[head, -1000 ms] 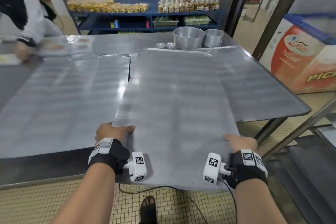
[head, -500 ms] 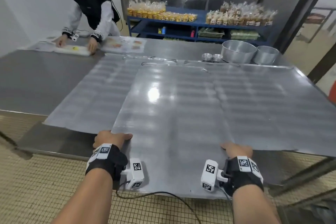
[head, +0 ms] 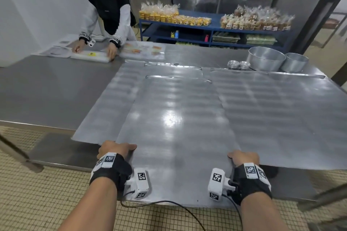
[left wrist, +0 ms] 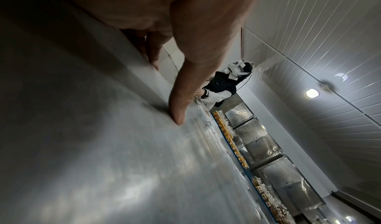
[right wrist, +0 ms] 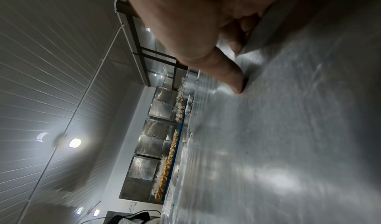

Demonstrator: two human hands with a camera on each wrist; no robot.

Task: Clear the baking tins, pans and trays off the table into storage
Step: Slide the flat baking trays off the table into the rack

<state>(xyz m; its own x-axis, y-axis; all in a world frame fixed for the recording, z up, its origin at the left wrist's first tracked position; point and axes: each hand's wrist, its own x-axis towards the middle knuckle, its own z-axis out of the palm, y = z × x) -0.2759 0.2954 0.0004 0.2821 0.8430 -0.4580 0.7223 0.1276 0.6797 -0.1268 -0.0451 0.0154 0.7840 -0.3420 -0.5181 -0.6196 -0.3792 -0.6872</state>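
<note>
A large flat metal baking tray point(head: 174, 129) overhangs the near edge of the steel table point(head: 47, 95). My left hand point(head: 115, 149) grips its left side, thumb point(left wrist: 181, 100) on top and fingers curled under the edge. My right hand point(head: 243, 156) grips its right side the same way, thumb point(right wrist: 228, 75) pressed on the tray's top point(right wrist: 288, 129). This tray lies over two more flat trays, one to the left point(head: 112, 103) and one to the right point(head: 281, 114). Two round tins point(head: 265, 58) point(head: 294, 62) and small moulds point(head: 238, 64) stand at the far right.
Another person point(head: 109, 11) leans over white boards point(head: 90, 56) at the table's far left corner. A blue shelf point(head: 212, 32) with bagged baked goods stands behind the table. Tiled floor point(head: 37, 193) lies below me, and a cable point(head: 169, 204) hangs from my wrists.
My view has swung left and back, bringing the other person and the table's left end into sight. Both hands keep the same grip on the top tray, which overhangs the near edge.
</note>
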